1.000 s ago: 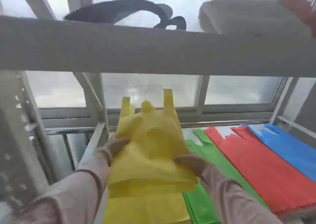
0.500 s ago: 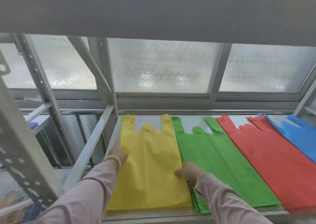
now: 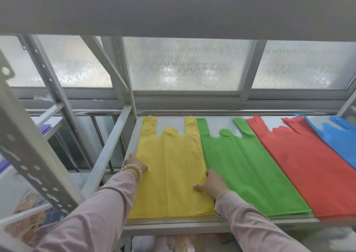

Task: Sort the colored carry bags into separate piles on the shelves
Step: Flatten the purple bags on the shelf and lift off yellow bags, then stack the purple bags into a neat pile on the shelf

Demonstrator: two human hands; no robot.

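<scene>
Since a moment ago the right hand (image 3: 212, 186) has slid a little nearer along the edge of the flat yellow non-woven carry bag pile (image 3: 171, 173), which has not shifted. That pile lies flat at the left end of the grey metal shelf (image 3: 173, 225), handles pointing toward the frosted patterned window (image 3: 185, 65), its right edge just beside the green carry bag pile (image 3: 248, 173). Next come the red carry bag pile (image 3: 300, 167) and the blue carry bag pile (image 3: 339, 136); the blue one is cut off by the frame's right edge, and the red pile's near corner is blurred. Both hands rest flat and released, grasping nothing: the left hand (image 3: 135, 164), wearing a pale beaded bracelet (image 3: 133, 170), presses the yellow pile's left edge, the right hand its right edge, fingers spread onto the fabric
</scene>
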